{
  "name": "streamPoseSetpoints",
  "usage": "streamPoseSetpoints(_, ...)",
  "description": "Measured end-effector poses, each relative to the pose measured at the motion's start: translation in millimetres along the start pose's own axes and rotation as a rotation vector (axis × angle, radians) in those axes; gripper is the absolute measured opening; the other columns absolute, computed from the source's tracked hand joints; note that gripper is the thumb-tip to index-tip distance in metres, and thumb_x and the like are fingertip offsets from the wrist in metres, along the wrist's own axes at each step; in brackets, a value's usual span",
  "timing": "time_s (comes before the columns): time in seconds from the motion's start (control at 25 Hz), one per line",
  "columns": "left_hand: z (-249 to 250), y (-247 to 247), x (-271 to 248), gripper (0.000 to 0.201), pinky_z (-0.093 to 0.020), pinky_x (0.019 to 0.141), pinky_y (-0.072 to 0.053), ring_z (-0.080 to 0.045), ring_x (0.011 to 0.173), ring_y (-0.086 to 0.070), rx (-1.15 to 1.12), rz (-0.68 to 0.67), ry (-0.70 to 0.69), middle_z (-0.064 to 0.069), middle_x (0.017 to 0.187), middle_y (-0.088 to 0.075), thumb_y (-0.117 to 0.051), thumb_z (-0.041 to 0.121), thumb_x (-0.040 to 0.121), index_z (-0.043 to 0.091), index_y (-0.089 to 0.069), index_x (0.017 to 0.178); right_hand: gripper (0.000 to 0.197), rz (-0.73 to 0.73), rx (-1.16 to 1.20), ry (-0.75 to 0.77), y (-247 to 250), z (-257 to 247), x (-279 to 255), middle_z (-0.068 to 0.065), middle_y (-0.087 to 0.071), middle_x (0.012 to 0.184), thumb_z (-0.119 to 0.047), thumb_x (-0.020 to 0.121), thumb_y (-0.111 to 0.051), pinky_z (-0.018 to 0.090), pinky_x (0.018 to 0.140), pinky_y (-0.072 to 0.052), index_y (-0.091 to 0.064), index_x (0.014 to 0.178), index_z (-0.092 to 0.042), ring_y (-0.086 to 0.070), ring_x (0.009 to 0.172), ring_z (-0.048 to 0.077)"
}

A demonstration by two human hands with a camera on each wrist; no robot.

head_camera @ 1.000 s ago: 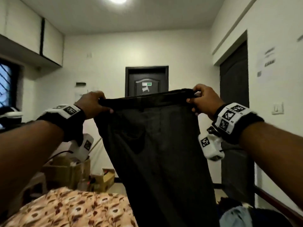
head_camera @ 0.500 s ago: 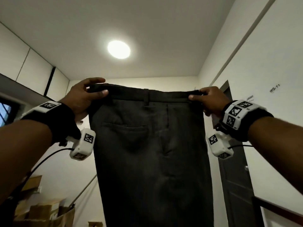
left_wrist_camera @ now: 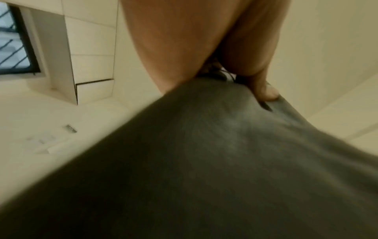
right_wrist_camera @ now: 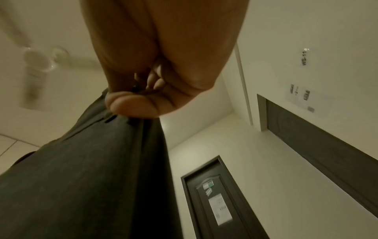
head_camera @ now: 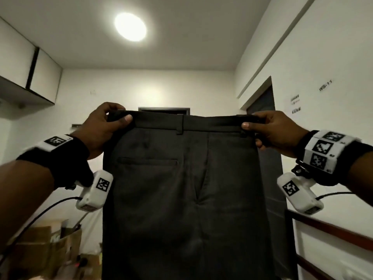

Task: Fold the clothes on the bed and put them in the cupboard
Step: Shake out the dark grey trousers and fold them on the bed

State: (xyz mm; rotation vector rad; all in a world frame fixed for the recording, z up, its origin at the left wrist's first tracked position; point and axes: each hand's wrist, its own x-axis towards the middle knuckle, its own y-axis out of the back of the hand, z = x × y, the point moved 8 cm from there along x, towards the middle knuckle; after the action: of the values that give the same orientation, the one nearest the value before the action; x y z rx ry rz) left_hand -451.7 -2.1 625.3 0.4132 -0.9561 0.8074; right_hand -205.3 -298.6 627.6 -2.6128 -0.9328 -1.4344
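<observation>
Dark grey trousers point(head_camera: 181, 188) hang unfolded below ceiling lamp point(head_camera: 130, 26); left hand point(head_camera: 101, 128) and right hand point(head_camera: 276, 130) pinch waistband corners; folding, cupboard stowing left

The trousers point(head_camera: 181, 188) hang lower, the far door's top showing again.

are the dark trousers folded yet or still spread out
Spread out, not folded: the left hand and right hand pinch the ends of the waistband and the dark trousers hang flat and full-width below.

Left hand point(head_camera: 101, 128), right hand point(head_camera: 276, 130) raised, pinching.
</observation>
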Motion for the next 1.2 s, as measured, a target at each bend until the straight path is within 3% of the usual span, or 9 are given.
streamPoseSetpoints(0.2, -134, -19, -126, 0.047, -0.031, 0.079, -0.055, -0.018, 0.099, -0.065, -0.104, -0.269, 0.385, -0.009, 0.113, -0.066, -0.069, 0.051, 0.078, 0.019, -0.061, 0.112, 0.033, -0.208, -0.05, -0.282, -47, 146, -111, -0.003, -0.065, 0.063, -0.021, 0.082, -0.067, 0.018, 0.032, -0.034, -0.063, 0.107, -0.001, -0.043, 0.035, 0.012)
streamPoseSetpoints(0.36, -228, -2, -249, 0.068, -0.033, 0.081, -0.058, -0.024, 0.096, -0.068, -0.02, -0.562, 0.626, -0.011, 0.104, -0.07, -0.094, 0.046, 0.046, 0.015, -0.071, 0.102, 0.073, -0.503, 0.023, -0.625, -89, 240, -233, 0.013, -0.066, 0.066, -0.049, 0.044, -0.09, 0.03, 0.04, -0.052, -0.066, 0.1, -0.007, -0.062, 0.046, 0.023)
streamPoseSetpoints(0.52, -283, 26, -307, 0.059, -0.056, 0.094, -0.05, -0.034, 0.108, -0.065, 0.235, -0.976, 0.828, -0.017, 0.113, -0.069, -0.092, 0.034, 0.061, 0.015, -0.071, 0.112, 0.043, -0.83, -0.09, -0.779, -117, 271, -291, 0.018, -0.07, 0.089, -0.027, 0.072, -0.076, 0.043, 0.065, -0.06, -0.061, 0.106, -0.007, -0.071, 0.075, 0.035)
streamPoseSetpoints(0.64, -302, 12, -218, 0.024, -0.026, 0.091, -0.054, -0.016, 0.097, -0.07, 0.483, -0.699, 0.627, -0.015, 0.108, -0.071, -0.078, 0.012, 0.078, 0.023, -0.075, 0.099, 0.013, -0.578, -0.217, -0.72, -120, 297, -194, 0.022, -0.067, 0.08, -0.007, 0.089, -0.061, 0.033, 0.055, -0.059, -0.058, 0.101, -0.003, -0.069, 0.058, 0.025)
streamPoseSetpoints(0.76, -289, -9, -121, 0.046, -0.015, 0.111, -0.027, -0.029, 0.133, -0.046, 0.792, -0.125, 0.084, -0.024, 0.143, -0.046, -0.061, 0.025, 0.094, 0.018, -0.049, 0.138, 0.027, -0.058, -0.129, -0.568, -109, 304, -68, 0.013, -0.062, 0.093, -0.03, 0.09, -0.063, 0.039, 0.068, -0.059, -0.05, 0.109, -0.016, -0.066, 0.067, 0.027)
streamPoseSetpoints(0.88, -396, -42, -170, 0.079, -0.031, 0.108, -0.032, -0.032, 0.136, -0.04, 0.759, -0.027, 0.514, -0.019, 0.15, -0.039, -0.064, 0.053, 0.086, 0.008, -0.039, 0.145, 0.029, -0.171, -0.236, -0.516, -172, 346, -65, -0.002, -0.057, 0.076, -0.044, 0.087, -0.064, 0.021, 0.053, -0.047, -0.059, 0.094, -0.017, -0.057, 0.066, 0.015)
streamPoseSetpoints(1.0, -493, -93, -378, 0.091, -0.038, 0.095, -0.051, -0.016, 0.098, -0.067, 0.48, -0.57, 1.058, -0.009, 0.117, -0.069, -0.068, 0.072, 0.053, 0.012, -0.063, 0.121, 0.033, -0.359, -0.332, -0.736, -252, 444, -240, 0.002, -0.063, 0.095, -0.042, 0.085, -0.067, 0.025, 0.077, -0.044, -0.06, 0.101, -0.014, -0.059, 0.088, 0.018)
streamPoseSetpoints(1.12, -532, -90, -532, 0.054, -0.038, 0.092, -0.053, -0.015, 0.087, -0.069, 0.433, -0.642, 1.267, 0.004, 0.094, -0.075, -0.07, 0.055, 0.064, 0.018, -0.074, 0.103, 0.051, -0.513, -0.293, -1.129, -293, 517, -456, 0.007, -0.056, 0.13, -0.031, 0.086, -0.067, 0.026, 0.097, -0.041, -0.049, 0.13, -0.011, -0.053, 0.121, 0.024)
streamPoseSetpoints(1.2, -527, -86, -620, 0.021, -0.031, 0.086, -0.053, -0.017, 0.085, -0.066, 0.463, -0.686, 1.416, 0.006, 0.088, -0.072, -0.073, 0.037, 0.078, 0.02, -0.076, 0.091, 0.035, -0.587, -0.231, -1.305, -310, 529, -548, 0.012, -0.063, 0.121, -0.023, 0.085, -0.066, 0.031, 0.095, -0.046, -0.055, 0.116, -0.013, -0.058, 0.113, 0.028)
